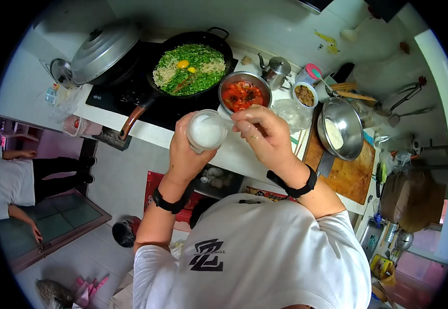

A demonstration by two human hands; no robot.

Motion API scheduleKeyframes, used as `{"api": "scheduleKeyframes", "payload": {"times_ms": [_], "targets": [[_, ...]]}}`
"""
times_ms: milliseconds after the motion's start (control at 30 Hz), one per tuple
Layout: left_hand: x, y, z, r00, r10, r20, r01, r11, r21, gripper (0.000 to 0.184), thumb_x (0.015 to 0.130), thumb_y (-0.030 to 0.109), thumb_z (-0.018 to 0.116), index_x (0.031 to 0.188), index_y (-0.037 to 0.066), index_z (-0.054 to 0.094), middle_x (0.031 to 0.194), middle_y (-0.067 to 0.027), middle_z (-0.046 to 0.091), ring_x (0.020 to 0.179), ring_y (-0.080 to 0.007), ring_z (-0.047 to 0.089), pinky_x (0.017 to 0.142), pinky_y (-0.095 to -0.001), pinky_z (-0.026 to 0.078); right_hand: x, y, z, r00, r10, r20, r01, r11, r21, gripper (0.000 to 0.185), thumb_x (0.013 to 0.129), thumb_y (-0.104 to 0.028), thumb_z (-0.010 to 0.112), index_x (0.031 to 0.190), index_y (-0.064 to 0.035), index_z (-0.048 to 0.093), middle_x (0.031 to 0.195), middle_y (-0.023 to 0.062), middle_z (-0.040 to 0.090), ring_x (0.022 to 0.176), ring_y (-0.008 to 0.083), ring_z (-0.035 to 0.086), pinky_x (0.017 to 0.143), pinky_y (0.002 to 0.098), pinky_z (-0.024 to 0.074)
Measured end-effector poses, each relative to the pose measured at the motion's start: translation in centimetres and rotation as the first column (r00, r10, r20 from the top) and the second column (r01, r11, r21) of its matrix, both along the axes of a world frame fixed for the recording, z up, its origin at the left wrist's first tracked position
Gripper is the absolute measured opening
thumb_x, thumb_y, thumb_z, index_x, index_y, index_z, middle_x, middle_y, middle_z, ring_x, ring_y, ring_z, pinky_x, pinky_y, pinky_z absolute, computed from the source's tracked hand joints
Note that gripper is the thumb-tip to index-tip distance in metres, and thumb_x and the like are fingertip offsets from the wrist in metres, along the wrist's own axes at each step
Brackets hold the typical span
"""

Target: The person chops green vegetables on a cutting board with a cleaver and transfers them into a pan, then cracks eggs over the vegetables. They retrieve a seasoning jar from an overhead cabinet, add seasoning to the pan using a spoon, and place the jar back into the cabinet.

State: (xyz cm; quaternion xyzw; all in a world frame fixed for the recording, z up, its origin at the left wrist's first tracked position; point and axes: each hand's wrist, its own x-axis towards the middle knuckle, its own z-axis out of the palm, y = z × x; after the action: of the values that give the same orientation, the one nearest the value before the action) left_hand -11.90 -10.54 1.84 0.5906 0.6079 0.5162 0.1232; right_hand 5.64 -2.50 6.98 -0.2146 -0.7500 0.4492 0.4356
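My left hand is wrapped round a small clear jar of white grains, its open top facing up. Close beside the rim, the fingers of my right hand are pinched together; a pale, thin thing seems to reach from them towards the jar, but its kind is unclear. Beyond my hands, a black frying pan on the hob holds chopped greens, pale shreds and egg yolks, with chopsticks lying in it. Just past my right hand stands a metal bowl of red chopped food in liquid.
A lidded wok stands left on the black hob. A metal kettle, a small bowl of brown food and a steel bowl on a wooden board are to the right. Another person stands at far left.
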Motion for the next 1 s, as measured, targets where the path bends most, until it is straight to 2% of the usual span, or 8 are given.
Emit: {"api": "scheduleKeyframes", "payload": {"times_ms": [133, 200, 233, 300, 333, 400, 700, 1000], "targets": [[-1.8, 1.0, -1.2, 1.000, 0.001, 0.017, -0.001, 1.000, -0.001, 0.076, 0.061, 0.007, 0.082, 0.124, 0.004, 0.042, 0.117, -0.0175, 0.054, 0.105, -0.0346, 0.059, 0.088, -0.0388, 0.049, -2.0, 0.5, -0.1, 0.998, 0.007, 0.063, -0.005, 1.000, -0.023, 0.008, 0.094, -0.007, 0.054, 0.099, -0.0015, 0.057, 0.080, 0.0058, 0.063, 0.065, 0.0087, 0.057, 0.058, 0.0239, 0.0449], [-2.6, 1.5, -1.6, 1.000, -0.009, 0.016, 0.009, 1.000, -0.003, 0.076, 0.061, 0.008, 0.082, 0.125, 0.004, 0.041, 0.117, -0.0172, 0.054, 0.104, -0.0343, 0.059, 0.088, -0.0387, 0.049, -3.4, 0.8, -0.9, 0.999, 0.032, -0.021, -0.037, 0.919, -0.392, 0.011, 0.097, -0.012, 0.051, 0.098, -0.0023, 0.055, 0.077, 0.0061, 0.062, 0.062, 0.0085, 0.054, 0.055, 0.0218, 0.0440], [-2.9, 1.8, -1.9, 1.000, -0.015, 0.012, 0.015, 1.000, -0.004, 0.076, 0.061, 0.008, 0.082, 0.125, 0.003, 0.041, 0.116, -0.0169, 0.054, 0.104, -0.0340, 0.059, 0.088, -0.0387, 0.049, -3.9, 1.1, -1.3, 1.000, 0.025, -0.018, -0.031, 0.919, -0.394, 0.011, 0.097, -0.012, 0.051, 0.098, -0.0023, 0.055, 0.077, 0.0061, 0.062, 0.062, 0.0085, 0.054, 0.055, 0.0218, 0.0440], [-3.6, 2.4, -2.8, 0.999, -0.018, 0.049, 0.019, 1.000, -0.019, 0.077, 0.061, 0.009, 0.083, 0.125, 0.003, 0.040, 0.116, -0.0166, 0.054, 0.104, -0.0333, 0.059, 0.089, -0.0385, 0.049, -4.8, 2.2, -2.0, 0.997, 0.019, -0.079, -0.065, 0.782, -0.620, 0.012, 0.097, -0.014, 0.050, 0.095, -0.0036, 0.053, 0.074, 0.0062, 0.061, 0.060, 0.0093, 0.053, 0.053, 0.0226, 0.0440], [-3.8, 2.7, -3.2, 0.996, -0.015, 0.085, 0.018, 0.999, -0.034, 0.078, 0.061, 0.010, 0.083, 0.126, 0.003, 0.040, 0.116, -0.0163, 0.054, 0.104, -0.0326, 0.059, 0.089, -0.0383, 0.049, -5.2, 2.7, -2.1, 0.997, 0.013, -0.078, -0.059, 0.782, -0.620, 0.012, 0.097, -0.014, 0.050, 0.095, -0.0036, 0.053, 0.074, 0.0062, 0.061, 0.060, 0.0093, 0.053, 0.053, 0.0226, 0.0440], [-4.2, 3.1, -3.5, 0.995, -0.024, 0.100, 0.027, 0.999, -0.029, 0.078, 0.061, 0.011, 0.083, 0.126, 0.003, 0.039, 0.116, -0.0161, 0.054, 0.104, -0.0322, 0.059, 0.089, -0.0382, 0.048, -5.8, 3.5, -2.2, 0.993, -0.034, -0.113, -0.068, 0.618, -0.783, 0.007, 0.094, -0.010, 0.051, 0.092, -0.0033, 0.054, 0.074, 0.0080, 0.062, 0.056, 0.0114, 0.053, 0.050, 0.0245, 0.0444], [-6.0, 5.3, -5.4, 0.979, -0.043, 0.201, 0.051, 0.998, -0.033, 0.078, 0.062, 0.014, 0.083, 0.126, 0.003, 0.039, 0.116, -0.0161, 0.054, 0.104, -0.0312, 0.059, 0.090, -0.0384, 0.048, -7.9, 6.2, -1.8, 0.989, -0.106, -0.105, -0.045, 0.459, -0.887, 0.012, 0.094, -0.016, 0.052, 0.089, -0.0056, 0.056, 0.071, 0.0057, 0.061, 0.055, 0.0111, 0.051, 0.048, 0.0238, 0.0421], [-6.5, 7.0, -6.0, 0.945, -0.035, 0.325, 0.059, 0.996, -0.064, 0.079, 0.064, 0.012, 0.083, 0.128, 0.002, 0.037, 0.115, -0.0173, 0.056, 0.104, -0.0287, 0.059, 0.090, -0.0385, 0.048, -8.6, 10.4, -1.4, 0.966, -0.141, -0.216, -0.128, 0.466, -0.875, 0.012, 0.093, -0.015, 0.054, 0.086, -0.0057, 0.058, 0.068, 0.0043, 0.061, 0.051, 0.0088, 0.051, 0.046, 0.0212, 0.0419]]}}
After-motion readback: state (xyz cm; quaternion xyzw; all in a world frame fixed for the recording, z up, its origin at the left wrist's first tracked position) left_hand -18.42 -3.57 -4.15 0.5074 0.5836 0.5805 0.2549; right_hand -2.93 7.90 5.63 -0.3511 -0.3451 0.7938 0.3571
